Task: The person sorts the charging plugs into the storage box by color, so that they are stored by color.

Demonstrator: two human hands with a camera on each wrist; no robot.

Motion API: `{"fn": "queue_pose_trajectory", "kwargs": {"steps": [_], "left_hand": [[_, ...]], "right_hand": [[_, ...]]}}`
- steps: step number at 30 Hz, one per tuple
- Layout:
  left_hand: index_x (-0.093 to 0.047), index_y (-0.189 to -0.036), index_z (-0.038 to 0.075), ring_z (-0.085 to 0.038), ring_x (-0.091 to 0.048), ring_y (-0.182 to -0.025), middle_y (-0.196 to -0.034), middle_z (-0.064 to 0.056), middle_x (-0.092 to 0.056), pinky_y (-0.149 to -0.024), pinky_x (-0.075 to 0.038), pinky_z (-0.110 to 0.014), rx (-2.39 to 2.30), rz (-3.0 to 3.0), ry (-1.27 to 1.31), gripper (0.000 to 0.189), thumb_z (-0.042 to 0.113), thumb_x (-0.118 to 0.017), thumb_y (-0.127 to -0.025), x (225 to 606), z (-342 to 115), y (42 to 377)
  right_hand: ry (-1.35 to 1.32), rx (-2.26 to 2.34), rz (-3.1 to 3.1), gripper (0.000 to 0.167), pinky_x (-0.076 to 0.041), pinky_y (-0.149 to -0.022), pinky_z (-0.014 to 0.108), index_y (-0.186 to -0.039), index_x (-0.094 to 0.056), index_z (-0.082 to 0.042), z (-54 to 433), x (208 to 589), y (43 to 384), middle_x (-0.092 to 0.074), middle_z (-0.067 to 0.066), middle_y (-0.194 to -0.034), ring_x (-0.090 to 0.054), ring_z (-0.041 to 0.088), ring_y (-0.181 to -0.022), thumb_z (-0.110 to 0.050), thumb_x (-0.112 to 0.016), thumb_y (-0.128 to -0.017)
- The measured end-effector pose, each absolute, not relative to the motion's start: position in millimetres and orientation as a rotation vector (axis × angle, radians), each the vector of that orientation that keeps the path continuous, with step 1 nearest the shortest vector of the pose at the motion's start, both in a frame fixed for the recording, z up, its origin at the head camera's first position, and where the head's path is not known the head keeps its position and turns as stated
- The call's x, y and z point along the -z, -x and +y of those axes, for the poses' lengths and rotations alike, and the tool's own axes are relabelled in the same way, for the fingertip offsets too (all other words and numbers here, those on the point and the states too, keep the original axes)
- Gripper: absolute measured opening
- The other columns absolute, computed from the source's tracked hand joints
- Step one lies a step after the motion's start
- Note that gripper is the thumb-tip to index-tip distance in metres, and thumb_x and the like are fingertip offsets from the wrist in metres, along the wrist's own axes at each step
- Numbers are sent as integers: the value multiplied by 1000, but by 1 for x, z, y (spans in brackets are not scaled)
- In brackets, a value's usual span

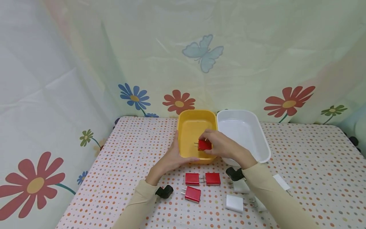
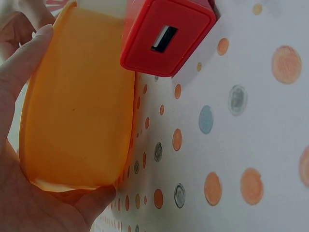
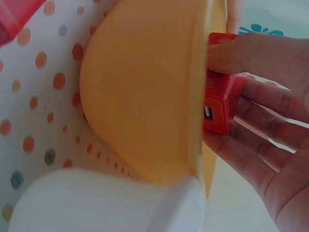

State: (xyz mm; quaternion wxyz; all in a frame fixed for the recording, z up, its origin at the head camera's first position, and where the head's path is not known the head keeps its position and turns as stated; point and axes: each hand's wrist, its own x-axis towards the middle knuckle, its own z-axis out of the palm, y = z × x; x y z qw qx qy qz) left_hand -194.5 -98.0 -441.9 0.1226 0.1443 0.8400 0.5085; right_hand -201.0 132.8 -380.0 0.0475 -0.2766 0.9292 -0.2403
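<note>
My right hand (image 1: 219,143) pinches a red USB wall charger (image 1: 204,145) over the yellow plastic bin (image 1: 197,125), its metal prongs pointing left. In the right wrist view, that charger's USB port shows just beyond the bin's rim, with thumb and fingers on either side of the body. My left hand (image 1: 178,156) grips the yellow bin at its near left corner, thumb along the front wall and fingers up the left side. On the table in front of the bin lie three more red chargers (image 1: 193,194).
A white plastic bin (image 1: 240,130) stands against the yellow bin's right side. Several white chargers (image 1: 235,203) lie at the near right, partly under my right forearm. A dotted cloth (image 1: 134,140) covers the table, and a flowered curtain (image 1: 160,63) hangs behind it.
</note>
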Motion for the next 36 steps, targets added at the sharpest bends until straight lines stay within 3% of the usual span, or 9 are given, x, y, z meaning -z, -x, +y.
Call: {"fn": "queue_pose_trajectory", "kwargs": {"steps": [11, 15, 22, 36], "left_hand": [[14, -167, 21, -26, -43, -140, -164, -9, -30, -118, -38, -50, -1487, 2431, -407, 136, 43, -90, -82, 443, -99, 196], [16, -167, 21, -27, -40, -143, -168, -9, -24, -120, -35, -50, -1465, 2434, -388, 136, 42, -89, -83, 442, -100, 195], [18, -166, 19, -29, -32, -151, -172, -11, -16, -123, -30, -51, -1449, 2425, -414, 138, 45, -89, -83, 441, -102, 196], [20, -165, 22, -26, -37, -148, -172, -11, -19, -122, -32, -47, -1429, 2437, -445, 137, 44, -88, -84, 444, -101, 197]], "right_hand": [[897, 723, 2873, 47, -58, -95, 40, -122, -72, 2, 100, 401, 204, -68, 11, -113, -61, 25, -101, -14, -91, -82], [889, 704, 2909, 50, -58, -96, 41, -123, -72, 2, 91, 404, 204, -69, 13, -115, -62, 27, -102, -14, -92, -80], [841, 717, 2885, 41, -57, -95, 40, -121, -73, 2, 77, 405, 210, -70, 12, -110, -62, 25, -98, -9, -88, -85], [740, 673, 2863, 37, -58, -89, 35, -119, -74, 2, 66, 413, 217, -68, 9, -102, -60, 22, -90, -11, -87, -87]]}}
